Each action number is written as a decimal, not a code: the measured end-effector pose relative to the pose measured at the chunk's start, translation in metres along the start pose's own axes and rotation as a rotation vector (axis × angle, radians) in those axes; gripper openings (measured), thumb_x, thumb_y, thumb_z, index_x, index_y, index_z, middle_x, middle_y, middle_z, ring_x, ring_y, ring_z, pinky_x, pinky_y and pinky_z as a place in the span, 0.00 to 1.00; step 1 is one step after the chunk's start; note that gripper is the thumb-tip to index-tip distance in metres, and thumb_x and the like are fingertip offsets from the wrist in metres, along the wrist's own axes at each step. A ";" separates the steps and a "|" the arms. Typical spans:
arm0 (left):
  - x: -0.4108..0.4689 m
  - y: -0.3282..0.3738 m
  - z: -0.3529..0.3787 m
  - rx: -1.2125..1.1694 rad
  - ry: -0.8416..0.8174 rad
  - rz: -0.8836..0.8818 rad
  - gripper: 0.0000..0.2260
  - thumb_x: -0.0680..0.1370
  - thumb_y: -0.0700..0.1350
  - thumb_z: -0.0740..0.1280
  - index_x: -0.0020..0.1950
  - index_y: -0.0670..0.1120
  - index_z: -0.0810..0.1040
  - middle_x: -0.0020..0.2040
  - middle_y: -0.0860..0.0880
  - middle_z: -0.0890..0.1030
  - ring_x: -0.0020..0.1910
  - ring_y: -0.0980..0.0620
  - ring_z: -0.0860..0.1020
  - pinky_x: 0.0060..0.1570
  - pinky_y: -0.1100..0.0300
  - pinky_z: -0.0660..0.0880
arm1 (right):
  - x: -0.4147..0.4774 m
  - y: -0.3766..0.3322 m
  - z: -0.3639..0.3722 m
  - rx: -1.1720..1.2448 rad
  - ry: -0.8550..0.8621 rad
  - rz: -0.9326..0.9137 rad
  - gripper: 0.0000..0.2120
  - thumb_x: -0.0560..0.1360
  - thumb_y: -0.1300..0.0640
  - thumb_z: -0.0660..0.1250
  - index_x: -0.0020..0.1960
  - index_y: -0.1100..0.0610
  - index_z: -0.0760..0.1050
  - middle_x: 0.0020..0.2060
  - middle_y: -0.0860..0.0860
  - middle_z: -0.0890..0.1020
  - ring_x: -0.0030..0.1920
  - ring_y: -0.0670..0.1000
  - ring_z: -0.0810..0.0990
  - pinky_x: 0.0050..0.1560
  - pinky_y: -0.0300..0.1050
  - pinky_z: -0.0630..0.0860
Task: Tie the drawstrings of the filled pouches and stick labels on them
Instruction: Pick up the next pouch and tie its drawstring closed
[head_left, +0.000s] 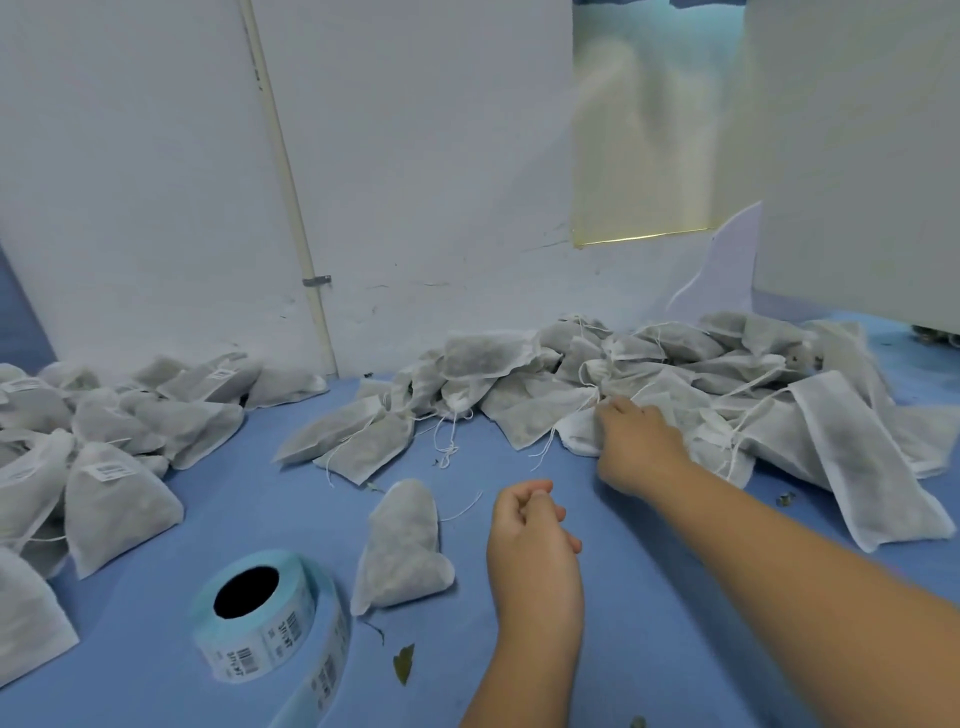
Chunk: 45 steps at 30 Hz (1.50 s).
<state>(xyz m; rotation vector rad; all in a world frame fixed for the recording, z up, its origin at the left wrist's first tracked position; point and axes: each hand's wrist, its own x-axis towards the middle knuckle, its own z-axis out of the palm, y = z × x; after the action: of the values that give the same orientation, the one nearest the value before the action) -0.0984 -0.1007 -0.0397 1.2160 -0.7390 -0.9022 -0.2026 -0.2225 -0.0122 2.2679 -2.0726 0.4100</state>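
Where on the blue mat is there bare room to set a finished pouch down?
Bare mat lies between the labelled pile and the single pouch, above the label roll. Another patch lies under the right forearm. The untied heap, where the right hand reaches, is crowded.

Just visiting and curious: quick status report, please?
Right hand grabbing a pouch from the untied pile. Left hand loosely curled, empty. Label roll beside it. Nothing blocking.

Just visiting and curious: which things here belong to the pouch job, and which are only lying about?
For the job: untied pouch pile, labelled pouches, label roll, lone pouch, right hand, left hand.
Lying about: dry leaf, wall pipe.
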 end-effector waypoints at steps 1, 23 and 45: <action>0.000 0.000 0.000 -0.002 0.001 -0.002 0.11 0.80 0.39 0.58 0.47 0.50 0.78 0.38 0.50 0.77 0.24 0.58 0.72 0.30 0.61 0.69 | 0.001 -0.001 0.003 -0.048 -0.007 0.019 0.21 0.73 0.61 0.57 0.66 0.55 0.66 0.66 0.51 0.69 0.64 0.58 0.67 0.58 0.52 0.69; -0.019 0.012 0.000 0.117 -0.225 0.096 0.11 0.81 0.50 0.63 0.50 0.46 0.82 0.43 0.52 0.85 0.41 0.61 0.82 0.36 0.72 0.72 | -0.131 -0.011 -0.021 0.641 0.207 -0.085 0.10 0.73 0.42 0.66 0.51 0.45 0.76 0.44 0.39 0.81 0.46 0.41 0.79 0.47 0.45 0.77; -0.007 0.060 -0.027 0.418 -0.658 -0.186 0.17 0.66 0.50 0.67 0.50 0.45 0.86 0.50 0.43 0.86 0.51 0.43 0.84 0.58 0.49 0.77 | -0.132 0.023 -0.062 1.241 -0.095 -0.159 0.09 0.76 0.65 0.67 0.50 0.56 0.83 0.40 0.51 0.86 0.38 0.45 0.81 0.37 0.35 0.77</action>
<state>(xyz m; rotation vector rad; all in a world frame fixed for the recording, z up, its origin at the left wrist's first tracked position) -0.0680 -0.0762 0.0134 1.3722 -1.4086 -1.3760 -0.2452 -0.0834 0.0150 2.9389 -1.8300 2.0537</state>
